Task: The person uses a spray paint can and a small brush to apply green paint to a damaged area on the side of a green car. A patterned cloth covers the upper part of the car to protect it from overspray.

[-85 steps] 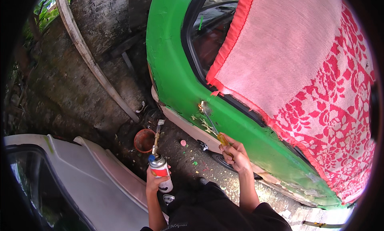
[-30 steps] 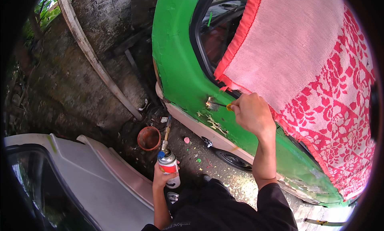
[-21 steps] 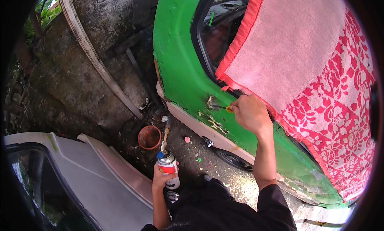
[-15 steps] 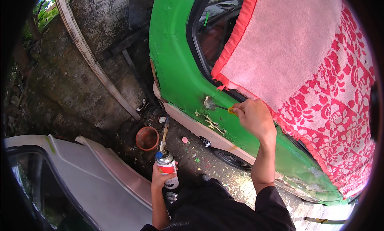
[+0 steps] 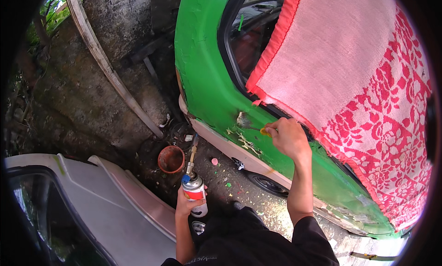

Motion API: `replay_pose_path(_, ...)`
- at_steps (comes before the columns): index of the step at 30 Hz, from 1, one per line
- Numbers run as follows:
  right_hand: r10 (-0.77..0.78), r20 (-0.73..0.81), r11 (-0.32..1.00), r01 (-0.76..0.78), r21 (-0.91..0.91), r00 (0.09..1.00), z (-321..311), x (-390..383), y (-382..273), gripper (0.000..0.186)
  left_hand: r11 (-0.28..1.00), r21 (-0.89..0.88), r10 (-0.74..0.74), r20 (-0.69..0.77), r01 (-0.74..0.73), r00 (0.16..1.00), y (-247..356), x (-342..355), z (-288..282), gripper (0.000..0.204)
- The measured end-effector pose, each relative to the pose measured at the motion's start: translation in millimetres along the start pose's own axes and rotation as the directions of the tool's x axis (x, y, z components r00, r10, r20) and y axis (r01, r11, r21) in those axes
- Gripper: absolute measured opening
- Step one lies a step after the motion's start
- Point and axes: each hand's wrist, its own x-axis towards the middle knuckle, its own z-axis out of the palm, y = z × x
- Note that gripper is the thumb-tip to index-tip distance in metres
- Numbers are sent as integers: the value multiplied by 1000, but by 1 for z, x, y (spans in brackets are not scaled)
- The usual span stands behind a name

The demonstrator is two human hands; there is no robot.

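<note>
My left hand (image 5: 186,203) is wrapped round a gas canister with a blow torch head (image 5: 194,187), its brass nozzle pointing up and away. In my right hand (image 5: 290,136) is a scraper (image 5: 253,127) with a yellow handle and a thin metal shank. The scraper's blade end touches the green car body (image 5: 216,100) below the window, at a bare, sooty patch (image 5: 241,119). Just below that spot the green paint is chipped, showing cream patches (image 5: 248,143). No flame is visible at the nozzle.
A pink and red patterned towel (image 5: 331,58) covers the car's upper side. A terracotta pot (image 5: 171,159) and a pink round piece (image 5: 214,161) lie on the ground among paint flakes. At lower left stands a grey vehicle (image 5: 106,192); a long curved strip (image 5: 108,70) leans behind.
My right hand has shifted slightly left and down, with the scraper still against the same patch. The whole view has moved slightly; my left hand holds the torch as before.
</note>
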Motion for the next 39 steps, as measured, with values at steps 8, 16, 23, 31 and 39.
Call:
replay_pose_path(8, 49, -17, 993, -50, -105, 999, 10, 6, 1, 20, 999, 2, -34, 17, 34, 999, -6, 5, -1, 65)
replay_pose_path(16, 65, -18, 997, -65, 28, 998, -6, -11, -5, 21, 1000, -12, -19, 40, 20, 999, -8, 19, -5, 68)
replay_pose_path(23, 74, -91, 997, -71, 38, 993, -2, -27, -8, 21, 999, -32, -19, 57, 21, 998, -10, 15, -16, 69)
replay_pose_path(31, 121, -159, 980, -92, 177, 980, 1, -47, 0, 21, 999, -40, -24, 45, 26, 999, -16, 10, -17, 70)
replay_pose_path(39, 293, 222, 411, -332, 849, 930, 94, -78, 74, 33, 998, -40, -35, 83, 38, 996, -16, 16, -12, 71)
